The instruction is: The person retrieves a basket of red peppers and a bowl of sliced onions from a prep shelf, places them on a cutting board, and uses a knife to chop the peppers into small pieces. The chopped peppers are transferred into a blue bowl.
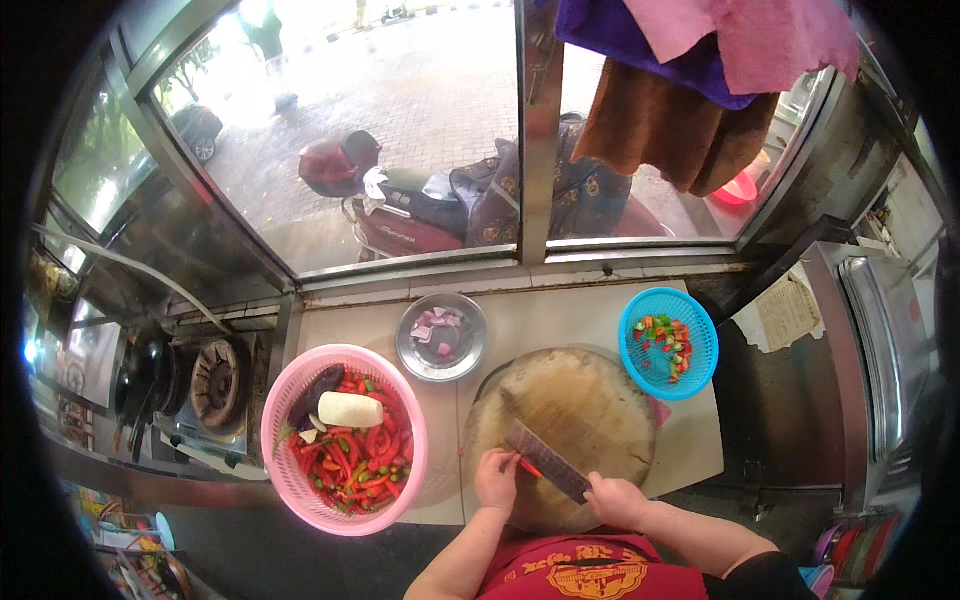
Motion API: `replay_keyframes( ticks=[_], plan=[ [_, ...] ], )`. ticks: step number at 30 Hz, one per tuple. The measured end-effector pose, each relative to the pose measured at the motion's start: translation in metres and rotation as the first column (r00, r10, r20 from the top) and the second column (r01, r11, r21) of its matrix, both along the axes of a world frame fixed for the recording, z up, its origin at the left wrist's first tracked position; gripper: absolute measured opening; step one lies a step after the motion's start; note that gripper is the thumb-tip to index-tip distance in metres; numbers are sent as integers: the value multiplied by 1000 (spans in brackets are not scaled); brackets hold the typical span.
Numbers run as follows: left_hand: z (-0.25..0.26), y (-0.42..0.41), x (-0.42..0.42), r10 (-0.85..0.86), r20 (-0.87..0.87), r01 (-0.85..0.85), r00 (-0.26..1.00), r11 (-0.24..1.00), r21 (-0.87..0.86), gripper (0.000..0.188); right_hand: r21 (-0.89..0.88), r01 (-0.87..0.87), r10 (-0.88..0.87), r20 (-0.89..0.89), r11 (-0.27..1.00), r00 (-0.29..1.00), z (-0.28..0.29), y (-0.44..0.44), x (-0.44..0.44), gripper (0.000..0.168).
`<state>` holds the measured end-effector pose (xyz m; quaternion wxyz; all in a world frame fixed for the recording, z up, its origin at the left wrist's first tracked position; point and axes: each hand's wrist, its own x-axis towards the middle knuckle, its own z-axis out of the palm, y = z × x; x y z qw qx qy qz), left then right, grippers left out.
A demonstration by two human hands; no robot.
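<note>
My right hand [613,501] grips the handle end of a cleaver [551,460], whose dark blade lies slantwise over a round wooden chopping block [581,390]. My left hand [498,478] pinches a red chili pepper [530,466] on the block, just beside the blade. A pink plastic basket [271,442] to the left holds many red and some green chilies, a peeled white root vegetable [350,410] and a dark purple vegetable. Behind the block at the right, a blue basket [706,343] holds chopped red and green peppers. A metal plate [441,367] bears pieces of purplish onion.
A gas burner [217,382] stands at the far left beside dark pans. Windows rise behind the counter [517,311], with a scooter [420,217] outside. Brown, purple and pink cloths [667,120] hang at the upper right. Metal trays [874,352] stand at the right.
</note>
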<state>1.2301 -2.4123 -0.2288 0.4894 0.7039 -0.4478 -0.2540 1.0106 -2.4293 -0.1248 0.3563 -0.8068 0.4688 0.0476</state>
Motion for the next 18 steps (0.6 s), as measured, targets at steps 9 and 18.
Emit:
replay_keyframes(
  ticks=[9,18],
  plan=[
    [2,5,5,-61,127,59,990,998,21,10,23,128,-128,-3,991,992,-37,-14,60,29],
    [61,3,13,53,49,-52,997,998,-31,14,-60,92,-93,-9,994,996,-21,-7,38,26]
  ],
)
